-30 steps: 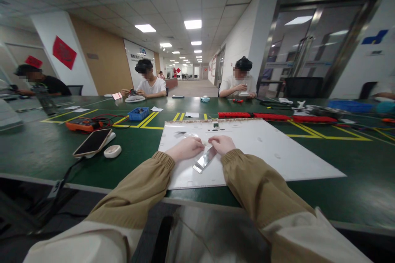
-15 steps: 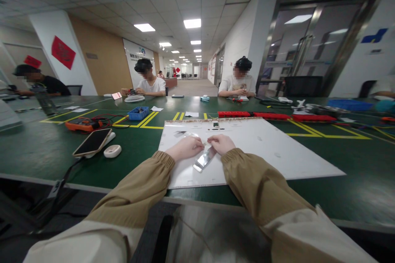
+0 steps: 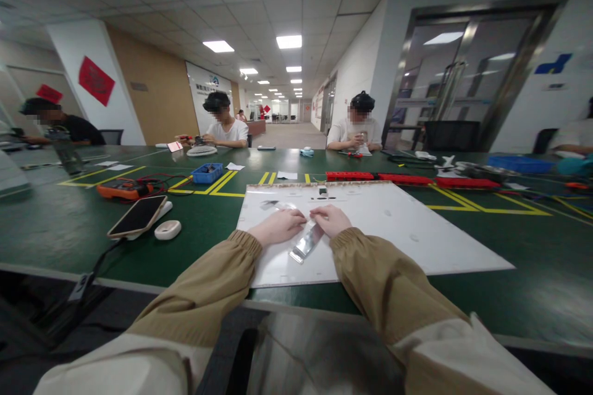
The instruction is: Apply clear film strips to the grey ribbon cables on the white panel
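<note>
A flat, shiny silvery strip (image 3: 304, 245) lies slanted on a large white board (image 3: 393, 241), its lower end toward me. My right hand (image 3: 331, 220) is closed, with fingertips pinching at the strip's upper end. Close beside it, my left hand (image 3: 280, 226) is closed too, fingertips pressed together almost touching the right ones. Whatever sits between the left fingers is too small to make out. Beyond the left hand is another thin silvery piece (image 3: 269, 204), partly hidden. Near the board's far edge lie a small dark square piece (image 3: 323, 192) and several black bits.
Left on the green table (image 3: 208, 247) are a phone (image 3: 138, 216), a round whitish object (image 3: 167, 230), an orange meter (image 3: 124, 188) and a blue bin (image 3: 207, 173). Red power strips (image 3: 380, 178) run behind the board. Two people (image 3: 225, 123) sit opposite; another sits far left.
Both hands stay at the strip's upper end, with only slight finger movement. My view has shifted a little. The person opposite on the right has raised their hands slightly.
</note>
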`<state>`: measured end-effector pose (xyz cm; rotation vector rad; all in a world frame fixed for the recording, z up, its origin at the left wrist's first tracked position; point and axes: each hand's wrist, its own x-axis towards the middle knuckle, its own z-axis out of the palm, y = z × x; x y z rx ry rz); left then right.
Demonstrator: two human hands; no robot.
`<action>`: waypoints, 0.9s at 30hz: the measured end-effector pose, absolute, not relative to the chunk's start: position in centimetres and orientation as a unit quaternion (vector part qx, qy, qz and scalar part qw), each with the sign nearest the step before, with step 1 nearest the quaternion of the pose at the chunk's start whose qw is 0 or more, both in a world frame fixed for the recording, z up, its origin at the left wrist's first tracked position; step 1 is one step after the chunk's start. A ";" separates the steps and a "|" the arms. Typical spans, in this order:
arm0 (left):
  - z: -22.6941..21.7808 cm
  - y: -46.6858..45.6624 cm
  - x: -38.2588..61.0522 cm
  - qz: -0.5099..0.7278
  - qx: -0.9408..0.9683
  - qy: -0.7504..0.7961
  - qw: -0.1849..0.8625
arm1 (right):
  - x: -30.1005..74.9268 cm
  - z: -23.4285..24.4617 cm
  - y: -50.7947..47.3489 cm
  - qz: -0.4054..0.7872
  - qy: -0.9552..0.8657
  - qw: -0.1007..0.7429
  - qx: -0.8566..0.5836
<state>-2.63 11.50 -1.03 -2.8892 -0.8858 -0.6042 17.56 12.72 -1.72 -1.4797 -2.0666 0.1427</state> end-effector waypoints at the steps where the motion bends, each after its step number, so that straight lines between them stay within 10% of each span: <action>1: -1.1 11.6 -2.7 -0.199 -0.938 -0.285 0.021 | 17.6 -1.8 12.8 0.070 -0.780 0.293 -0.549; 20: -0.4 11.2 -3.0 -0.229 -0.925 -0.297 0.058 | 17.7 -1.3 12.8 0.060 -0.731 0.376 -0.567; 27: -0.3 11.2 -3.3 -0.213 -0.929 -0.301 0.040 | 17.4 -1.5 12.6 0.065 -0.785 0.266 -0.556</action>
